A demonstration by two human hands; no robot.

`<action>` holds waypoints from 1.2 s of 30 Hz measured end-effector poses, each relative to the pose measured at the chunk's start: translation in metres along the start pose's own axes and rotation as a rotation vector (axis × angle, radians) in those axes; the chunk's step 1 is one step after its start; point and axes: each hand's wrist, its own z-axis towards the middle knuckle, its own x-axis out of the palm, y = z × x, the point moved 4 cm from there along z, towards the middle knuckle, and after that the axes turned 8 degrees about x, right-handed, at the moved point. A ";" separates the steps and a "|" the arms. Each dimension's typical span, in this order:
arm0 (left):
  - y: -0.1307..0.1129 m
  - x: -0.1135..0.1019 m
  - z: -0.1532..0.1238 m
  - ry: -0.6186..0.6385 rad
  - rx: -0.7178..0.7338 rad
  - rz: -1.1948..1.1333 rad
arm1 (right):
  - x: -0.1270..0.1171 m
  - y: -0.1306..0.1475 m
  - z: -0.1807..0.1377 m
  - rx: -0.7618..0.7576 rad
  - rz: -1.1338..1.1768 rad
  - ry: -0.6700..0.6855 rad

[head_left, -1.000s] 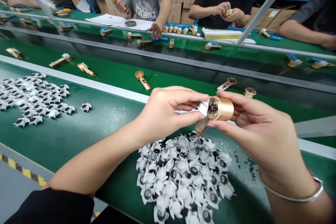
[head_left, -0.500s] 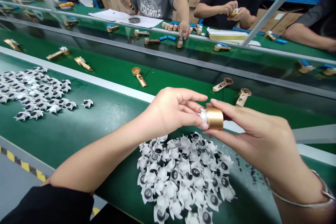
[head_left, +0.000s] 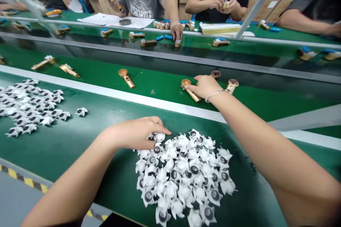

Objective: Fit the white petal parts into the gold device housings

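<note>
The gold piece (head_left: 192, 94) lies on the far belt (head_left: 106, 72). Our right hand (head_left: 204, 86) touches its head with loosely curled fingers, and we cannot tell if it grips. Our left hand (head_left: 138, 133) curls over the near pile of white parts (head_left: 183, 170) on the worktop (head_left: 66, 142), grip unclear.

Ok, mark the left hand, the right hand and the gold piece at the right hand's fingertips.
left hand (head_left: 138, 133): head view, back of the hand.
right hand (head_left: 204, 86): head view, knuckles.
gold piece (head_left: 194, 96): head view, its handle.
</note>
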 end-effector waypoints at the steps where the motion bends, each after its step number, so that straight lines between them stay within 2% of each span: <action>1: 0.002 0.007 0.003 0.002 0.003 -0.021 | -0.005 -0.013 -0.016 -0.015 0.004 -0.006; 3: 0.006 0.016 0.007 -0.004 0.009 -0.034 | -0.015 -0.042 -0.057 -0.046 0.010 0.016; 6: 0.012 0.017 0.011 -0.060 0.006 0.009 | -0.019 -0.079 -0.125 -0.082 0.006 0.055; 8: 0.015 0.013 0.012 -0.130 0.000 0.065 | -0.012 -0.092 -0.159 -0.089 -0.004 0.030; 11: 0.014 0.004 0.010 -0.240 -0.002 0.122 | 0.002 -0.093 -0.184 -0.108 -0.021 -0.035; 16: 0.007 -0.005 0.005 -0.402 -0.048 0.064 | 0.011 -0.074 -0.183 -0.183 -0.103 -0.044; 21: 0.011 0.002 0.007 -0.375 -0.110 -0.023 | 0.009 -0.069 -0.172 -0.210 -0.153 -0.027; 23: 0.010 0.004 0.008 -0.423 -0.094 -0.190 | 0.006 -0.059 -0.168 -0.205 -0.135 -0.038; 25: 0.005 0.007 0.011 -0.532 -0.026 -0.494 | -0.002 -0.037 -0.168 -0.193 -0.026 -0.046; 28: -0.011 0.016 0.019 -0.657 0.113 -0.972 | -0.022 0.009 -0.173 -0.149 0.416 -0.004; 30: -0.022 0.025 0.025 -0.677 0.138 -1.178 | -0.035 0.038 -0.178 -0.136 0.685 0.033; 31: -0.027 0.029 0.026 -0.679 0.133 -1.256 | -0.040 0.049 -0.180 -0.143 0.745 0.046; 33: -0.035 0.036 0.028 -0.674 0.122 -1.385 | -0.045 0.063 -0.183 -0.167 0.776 0.049; 36: -0.043 0.039 0.026 -0.640 0.123 -1.483 | -0.045 0.067 -0.184 -0.217 0.725 0.010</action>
